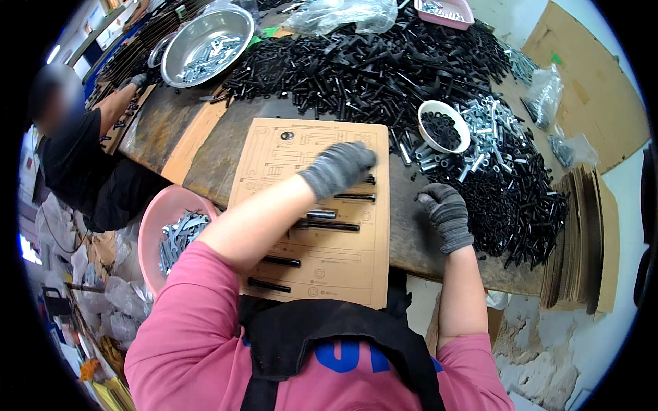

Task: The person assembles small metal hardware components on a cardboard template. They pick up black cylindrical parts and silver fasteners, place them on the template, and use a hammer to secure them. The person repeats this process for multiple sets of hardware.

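Observation:
A brown cardboard sheet [373, 277] printed with hardware outlines lies in front of me. My left hand [339, 170], in a grey glove, is over its upper right part, fingers drawn together and slightly blurred; anything in them is hidden. Just below lies a black bolt [356, 196]. Further down are a metal sleeve [321, 214], a long black bolt [332, 225] and two more black rods [281, 261], partly behind my left forearm. A small black ring [287, 135] sits near the top. My right hand [447, 216], also gloved, is closed beside the sheet; its grip is too small to make out.
Black bolts [363, 68] heap across the table's back. At right are a white bowl of black rings [465, 133], silver sleeves [490, 130] and stacked cardboard [582, 240]. A metal basin [171, 72], a pink tub [149, 240] and a co-worker [75, 157] are at left.

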`<state>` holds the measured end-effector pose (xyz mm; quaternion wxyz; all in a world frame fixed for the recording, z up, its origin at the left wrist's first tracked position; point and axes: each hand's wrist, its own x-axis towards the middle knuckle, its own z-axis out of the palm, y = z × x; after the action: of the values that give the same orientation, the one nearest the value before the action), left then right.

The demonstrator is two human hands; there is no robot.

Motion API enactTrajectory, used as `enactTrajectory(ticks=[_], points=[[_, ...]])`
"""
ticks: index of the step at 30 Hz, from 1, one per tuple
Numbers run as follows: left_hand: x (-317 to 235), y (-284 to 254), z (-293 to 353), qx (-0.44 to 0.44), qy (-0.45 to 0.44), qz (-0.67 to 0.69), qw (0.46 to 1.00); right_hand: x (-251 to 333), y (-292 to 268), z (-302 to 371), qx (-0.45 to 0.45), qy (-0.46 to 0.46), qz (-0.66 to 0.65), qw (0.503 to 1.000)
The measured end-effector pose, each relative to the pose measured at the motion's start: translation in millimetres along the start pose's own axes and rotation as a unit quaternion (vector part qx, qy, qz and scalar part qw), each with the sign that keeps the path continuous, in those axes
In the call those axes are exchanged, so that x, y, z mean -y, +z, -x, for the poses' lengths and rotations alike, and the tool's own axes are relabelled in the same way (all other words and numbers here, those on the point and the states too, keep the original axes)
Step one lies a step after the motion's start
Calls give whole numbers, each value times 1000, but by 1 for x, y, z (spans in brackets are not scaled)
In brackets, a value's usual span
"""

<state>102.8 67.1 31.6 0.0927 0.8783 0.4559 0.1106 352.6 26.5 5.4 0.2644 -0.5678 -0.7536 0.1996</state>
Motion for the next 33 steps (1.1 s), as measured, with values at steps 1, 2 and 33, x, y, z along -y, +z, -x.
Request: enactTrajectory(ticks=[1, 2, 33], points=[[14, -12, 13, 25, -24, -13, 999, 14, 3, -7, 11, -30, 23, 999], [27, -20, 26, 57, -71, -36, 995, 27, 10, -15, 22, -63, 43, 997], [67, -15, 98, 55, -169, 137, 975, 156, 110, -84, 211, -160, 281, 922]])
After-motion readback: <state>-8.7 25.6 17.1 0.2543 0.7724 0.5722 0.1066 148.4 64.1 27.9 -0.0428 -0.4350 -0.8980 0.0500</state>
